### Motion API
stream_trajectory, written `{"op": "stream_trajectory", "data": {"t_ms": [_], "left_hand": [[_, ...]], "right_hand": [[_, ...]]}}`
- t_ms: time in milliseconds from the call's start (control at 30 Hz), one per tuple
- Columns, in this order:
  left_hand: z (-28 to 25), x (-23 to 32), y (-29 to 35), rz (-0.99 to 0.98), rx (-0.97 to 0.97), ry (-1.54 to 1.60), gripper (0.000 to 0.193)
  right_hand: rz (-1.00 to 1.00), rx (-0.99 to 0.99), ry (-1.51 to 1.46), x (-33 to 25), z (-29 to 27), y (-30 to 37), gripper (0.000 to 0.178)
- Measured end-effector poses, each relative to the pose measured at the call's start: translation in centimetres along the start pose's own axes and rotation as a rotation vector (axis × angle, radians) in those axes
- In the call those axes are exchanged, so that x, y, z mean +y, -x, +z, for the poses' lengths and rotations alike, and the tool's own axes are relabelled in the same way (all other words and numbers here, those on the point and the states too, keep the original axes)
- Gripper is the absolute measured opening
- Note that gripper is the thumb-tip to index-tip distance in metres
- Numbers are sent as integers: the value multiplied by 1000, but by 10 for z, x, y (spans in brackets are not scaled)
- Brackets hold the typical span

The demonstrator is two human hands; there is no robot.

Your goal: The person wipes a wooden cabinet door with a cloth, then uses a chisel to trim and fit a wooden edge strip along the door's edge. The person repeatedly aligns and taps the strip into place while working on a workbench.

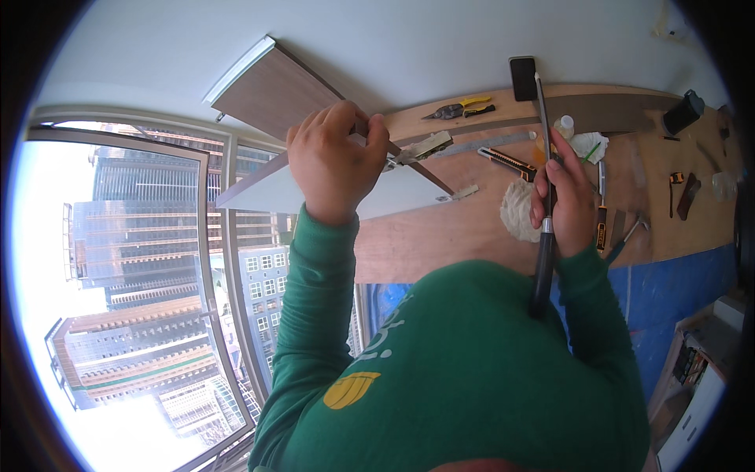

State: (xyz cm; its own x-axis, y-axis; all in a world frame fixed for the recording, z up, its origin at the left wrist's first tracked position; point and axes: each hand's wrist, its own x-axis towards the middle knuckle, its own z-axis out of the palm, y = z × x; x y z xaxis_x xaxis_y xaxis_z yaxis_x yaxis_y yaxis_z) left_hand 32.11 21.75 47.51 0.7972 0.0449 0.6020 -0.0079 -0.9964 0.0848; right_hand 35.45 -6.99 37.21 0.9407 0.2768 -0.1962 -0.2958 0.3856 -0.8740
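Observation:
My left hand (334, 161) is closed, its fingers curled over the upper edge of a white-faced cabinet door (346, 193) with brown edging. The fingertips are partly hidden. Two metal hinges stick out from the door's right side: one hinge (425, 148) beside my thumb, another hinge (458, 193) lower down. In front of my chest, my right hand (568, 197) is wrapped round a long thin metal rod tool (545, 134) with a black handle. The handle hangs below my fist, and the tip points away from me, up to a dark phone (522, 79).
A brown panel (275, 90) leans on the wall behind. Yellow-handled snips (458, 108), a utility knife (508, 164), a crumpled white cloth (519, 211), a hammer (627, 240) and a black cup (683, 112) lie or stand on the wooden worktop (425, 244). Windows (141, 267) fill the left.

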Motion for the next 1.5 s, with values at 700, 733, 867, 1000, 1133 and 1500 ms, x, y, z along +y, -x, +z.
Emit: {"op": "stream_trajectory", "data": {"t_ms": [700,733,867,1000,1133,1500], "left_hand": [[10,4,0,-94,104,-135,15],[12,3,1,-58,164,-133,14],[21,-4,3,21,341,-143,13],[24,-4,6,-2,401,-92,14],[26,-6,5,-23,409,-35,14],[12,-16,5,128,319,46,13]], "right_hand": [[35,44,10,8,-19,14,57],[33,39,26,7,-21,14,57],[21,36,62,7,-22,12,57],[24,42,70,8,-20,12,57],[31,27,69,9,-19,13,57],[79,41,74,11,-18,10,59]]}}
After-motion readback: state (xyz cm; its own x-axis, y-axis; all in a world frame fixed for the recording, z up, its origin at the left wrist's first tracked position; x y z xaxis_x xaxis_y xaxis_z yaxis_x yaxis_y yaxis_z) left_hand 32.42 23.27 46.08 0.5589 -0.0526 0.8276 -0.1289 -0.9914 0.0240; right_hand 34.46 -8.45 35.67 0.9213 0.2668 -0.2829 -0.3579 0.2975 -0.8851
